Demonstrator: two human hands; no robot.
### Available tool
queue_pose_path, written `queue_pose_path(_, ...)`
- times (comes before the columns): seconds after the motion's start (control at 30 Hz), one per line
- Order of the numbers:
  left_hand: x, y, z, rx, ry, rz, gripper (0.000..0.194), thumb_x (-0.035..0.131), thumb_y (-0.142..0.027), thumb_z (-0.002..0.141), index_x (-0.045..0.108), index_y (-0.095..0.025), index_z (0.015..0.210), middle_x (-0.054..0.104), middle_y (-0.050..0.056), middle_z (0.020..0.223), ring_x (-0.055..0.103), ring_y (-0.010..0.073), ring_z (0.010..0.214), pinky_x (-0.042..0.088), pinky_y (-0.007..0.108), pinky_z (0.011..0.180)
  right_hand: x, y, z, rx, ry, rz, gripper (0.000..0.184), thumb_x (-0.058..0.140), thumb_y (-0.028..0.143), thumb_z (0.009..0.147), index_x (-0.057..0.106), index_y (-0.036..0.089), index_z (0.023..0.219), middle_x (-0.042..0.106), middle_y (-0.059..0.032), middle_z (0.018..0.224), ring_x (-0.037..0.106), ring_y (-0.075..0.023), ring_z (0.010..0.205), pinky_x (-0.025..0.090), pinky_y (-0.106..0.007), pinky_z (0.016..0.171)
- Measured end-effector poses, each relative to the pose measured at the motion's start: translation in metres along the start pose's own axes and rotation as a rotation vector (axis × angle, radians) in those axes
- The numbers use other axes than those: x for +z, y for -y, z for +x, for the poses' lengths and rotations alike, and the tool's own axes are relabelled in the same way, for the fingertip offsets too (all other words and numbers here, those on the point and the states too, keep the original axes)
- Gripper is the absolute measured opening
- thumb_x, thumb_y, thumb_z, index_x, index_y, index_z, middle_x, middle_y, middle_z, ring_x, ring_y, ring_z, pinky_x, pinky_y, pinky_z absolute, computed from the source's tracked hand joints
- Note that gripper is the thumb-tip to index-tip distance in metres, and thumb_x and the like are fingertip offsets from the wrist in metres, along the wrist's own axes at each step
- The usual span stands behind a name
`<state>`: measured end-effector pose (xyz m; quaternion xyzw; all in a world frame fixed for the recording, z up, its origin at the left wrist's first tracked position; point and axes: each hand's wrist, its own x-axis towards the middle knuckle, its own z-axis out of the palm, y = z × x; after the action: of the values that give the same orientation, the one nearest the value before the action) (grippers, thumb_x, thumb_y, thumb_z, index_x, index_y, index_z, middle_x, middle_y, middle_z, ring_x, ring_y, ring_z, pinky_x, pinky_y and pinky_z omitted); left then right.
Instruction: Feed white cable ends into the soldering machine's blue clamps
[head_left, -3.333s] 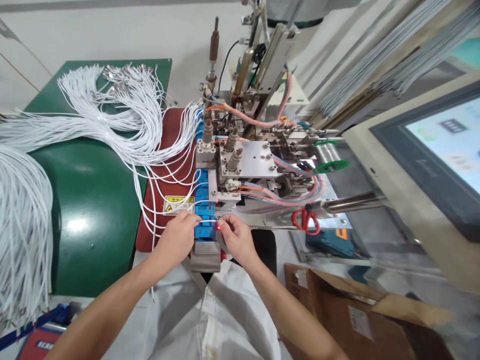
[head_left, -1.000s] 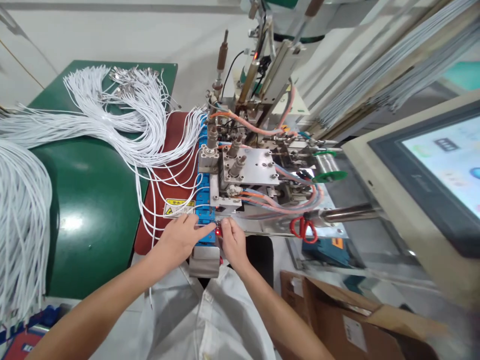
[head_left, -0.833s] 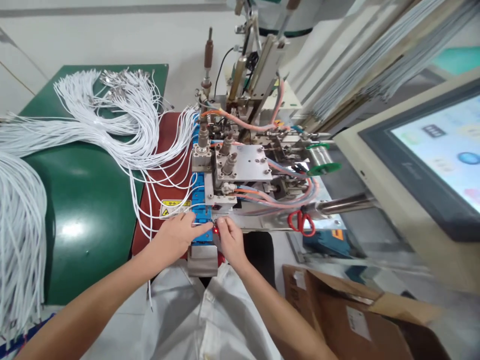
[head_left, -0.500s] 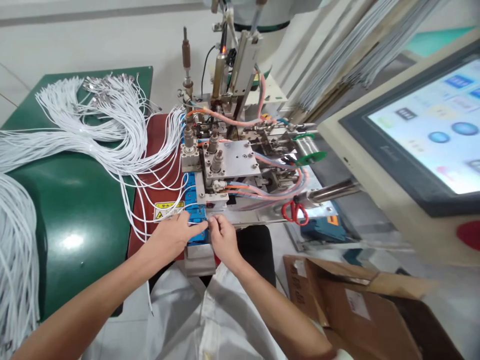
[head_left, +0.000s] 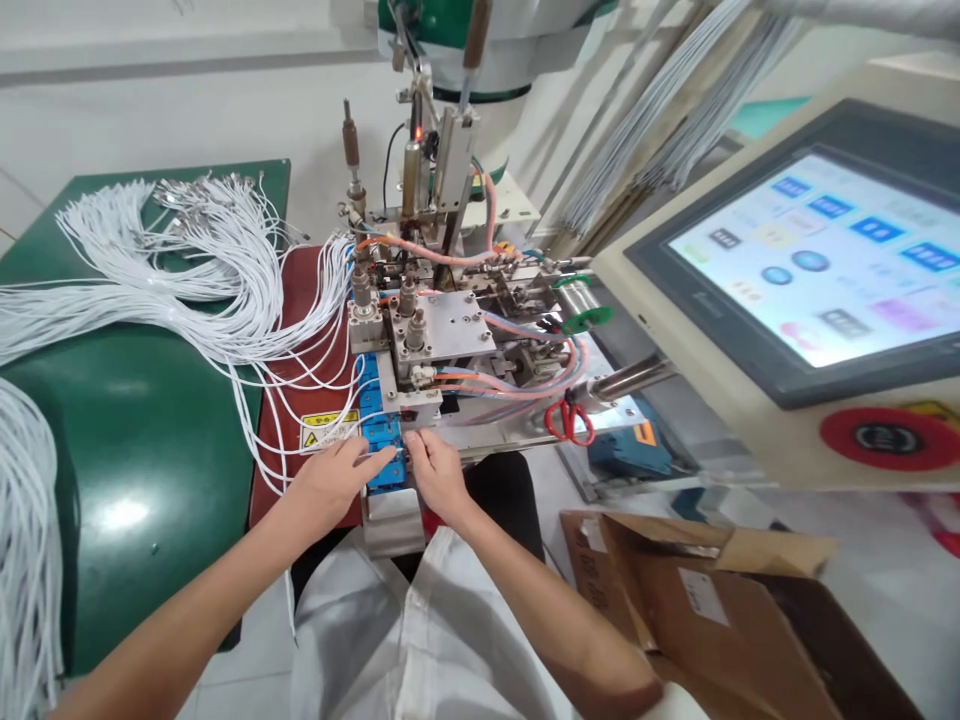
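Observation:
My left hand [head_left: 330, 485] is at the near end of a row of blue fixture blocks [head_left: 386, 472], its forefinger and thumb reaching over the block. A white cable runs under these fingers and they look closed on it. My right hand [head_left: 439, 475] is at the right side of the same block, fingers bunched together against its edge. Whatever is between the right fingertips is too small to make out. Other white cables [head_left: 319, 375] lead from the left into the blue row. The metal machine [head_left: 450, 325] stands just beyond my hands.
Bundled white cables [head_left: 202, 320] lie on the green table [head_left: 172, 430]. Red-handled scissors [head_left: 570, 422] and a solder wire spool [head_left: 581, 303] are at the machine's right. A touch screen [head_left: 817, 260] with a red button leans in at right, above an open cardboard box [head_left: 705, 600].
The view has shifted, bringing more of the touch screen and red button into sight. Both hands stay at the blue block; the right fingers have straightened slightly along its edge.

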<state>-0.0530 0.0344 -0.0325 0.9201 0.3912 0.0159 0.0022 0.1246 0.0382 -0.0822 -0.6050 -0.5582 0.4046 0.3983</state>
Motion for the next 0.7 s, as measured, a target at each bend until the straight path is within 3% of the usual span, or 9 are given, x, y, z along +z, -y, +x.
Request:
queue_pose_path(0.13,0.010,-0.001,-0.012,-0.002,-0.183,-0.078,0.031,0.033,-0.008,0.087,0.052,-0.013,0.111,0.057,0.011,0.103,0.055,0.0192,0.091,0.048,0.031,0.078,0.003,0.003,0.000,-0.023,-0.025,-0.018,0.036,0.038,0.039,0.084,0.032,0.022,0.053,0.032,0.0057,0.049,0.031,-0.0112,0.048,0.024,-0.024,0.049)
queue_pose_path(0.3,0.010,-0.008,-0.010,-0.088,-0.241,-0.072,0.030,0.032,-0.007,0.087,0.054,-0.013,0.106,0.058,0.010,0.099,0.057,0.0191,0.088,0.049,0.031,0.074,0.004,0.005,-0.001,-0.025,-0.037,0.002,0.036,0.037,0.038,0.084,0.031,0.022,0.053,0.031,0.0062,0.049,0.031,-0.0107,0.048,0.024,-0.023,0.048)
queue_pose_path(0.47,0.001,-0.011,-0.009,-0.099,-0.212,-0.008,0.027,0.037,-0.011,0.087,0.059,-0.013,0.104,0.062,0.009,0.095,0.056,0.0206,0.086,0.047,0.035,0.079,0.001,0.002,0.001,-0.009,-0.015,0.041,0.037,0.041,0.040,0.084,0.035,0.021,0.053,0.034,0.0062,0.049,0.034,-0.0104,0.048,0.027,-0.023,0.049)
queue_pose_path(0.7,-0.007,-0.006,-0.033,-0.048,-0.118,0.006,0.039,0.034,-0.010,0.087,0.048,-0.015,0.124,0.056,0.009,0.122,0.050,0.0215,0.108,0.041,0.040,0.092,-0.018,0.005,0.005,0.003,-0.117,0.187,0.036,0.034,0.043,0.088,0.048,0.019,0.065,0.043,0.0033,0.056,0.041,-0.0112,0.053,0.034,-0.023,0.051)
